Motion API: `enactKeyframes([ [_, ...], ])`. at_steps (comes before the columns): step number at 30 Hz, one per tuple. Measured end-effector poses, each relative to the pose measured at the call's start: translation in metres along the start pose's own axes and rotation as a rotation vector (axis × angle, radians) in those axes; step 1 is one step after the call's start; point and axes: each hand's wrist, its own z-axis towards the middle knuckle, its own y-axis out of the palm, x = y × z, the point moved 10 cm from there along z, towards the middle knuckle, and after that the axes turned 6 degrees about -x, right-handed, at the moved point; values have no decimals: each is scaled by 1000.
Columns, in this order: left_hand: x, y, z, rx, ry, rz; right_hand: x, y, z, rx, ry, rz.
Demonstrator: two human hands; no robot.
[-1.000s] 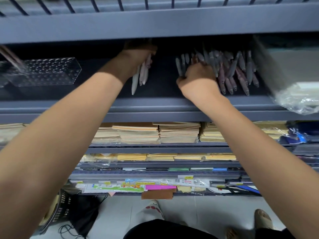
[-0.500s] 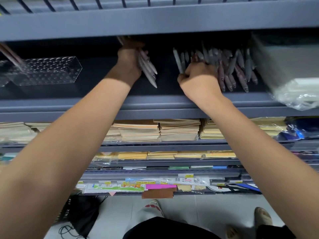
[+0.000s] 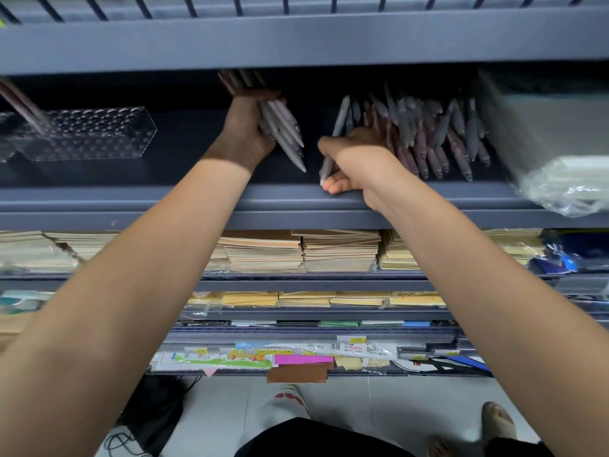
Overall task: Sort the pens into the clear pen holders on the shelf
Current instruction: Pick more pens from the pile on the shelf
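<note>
My left hand (image 3: 245, 130) grips a bundle of grey pens (image 3: 285, 131) above the dark shelf (image 3: 184, 166), their tips pointing down and right. My right hand (image 3: 354, 156) pinches a single grey pen (image 3: 334, 136) at the left edge of a loose pile of grey and maroon pens (image 3: 431, 136) lying on the same shelf. A clear pen holder (image 3: 89, 133) with round holes stands on the shelf at the left, apart from both hands, with a dark pen (image 3: 19, 103) leaning in it.
A plastic-wrapped stack (image 3: 557, 150) fills the shelf's right end. The upper shelf's edge (image 3: 296, 41) hangs low over the hands. Lower shelves carry stacks of notebooks (image 3: 296, 252) and envelopes (image 3: 329, 298). My feet stand on the tiled floor (image 3: 379, 400).
My left hand turned its pen bundle so the tips point down-right. My right hand drew one grey pen out of the pile toward the shelf's front edge.
</note>
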Motion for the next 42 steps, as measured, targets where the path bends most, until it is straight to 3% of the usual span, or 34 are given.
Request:
enactKeyframes([
  [6,-2,-5,3,83,-4,-109,5,15,-1,-132,81,192],
  [12,-7,2,3,50,2,-193,-3,32,-4,-264,95,319],
  [24,-4,-10,8,87,36,-246,-3,36,11,-251,110,398],
  [31,-16,5,-1,-7,-2,-275,-7,36,14,-257,75,443],
  [38,-29,18,-14,-4,-50,-291,-8,39,13,-288,51,425],
  [42,-30,18,-20,26,-67,-249,-5,28,8,-203,7,308],
])
